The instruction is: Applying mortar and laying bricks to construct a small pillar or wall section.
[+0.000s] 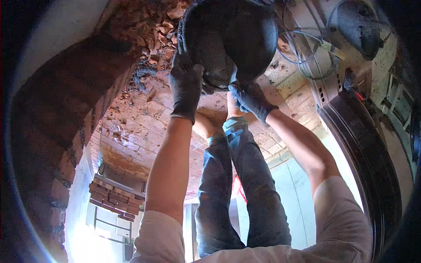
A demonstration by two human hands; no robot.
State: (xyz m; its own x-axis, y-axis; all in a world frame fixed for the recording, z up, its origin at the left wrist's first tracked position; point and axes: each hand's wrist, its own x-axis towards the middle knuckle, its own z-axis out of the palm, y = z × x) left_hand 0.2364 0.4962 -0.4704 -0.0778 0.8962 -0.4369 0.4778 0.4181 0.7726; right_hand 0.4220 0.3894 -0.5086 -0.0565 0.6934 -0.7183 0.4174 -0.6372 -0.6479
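Observation:
A round black bucket (252,37) is in front of me at the top of the view, with dark grey mortar (206,41) along its left side and bottom. My left hand (184,85), in a dark work glove, is closed on the bucket's near left rim. At the near rim my right hand (252,100), gloved too, is closed around what looks like a trowel (233,74). Only a thin pale edge of it shows, beside the mortar; its handle is hidden by the glove.
Broken brick rubble (162,37) lies beyond the bucket on the left, beside a brick wall (66,109). Coiled cable (315,65) and a dark, dusty container (359,28) are at the far right. Dark frame pieces (364,166) run along the right; stacked bricks (114,197) stand lower left.

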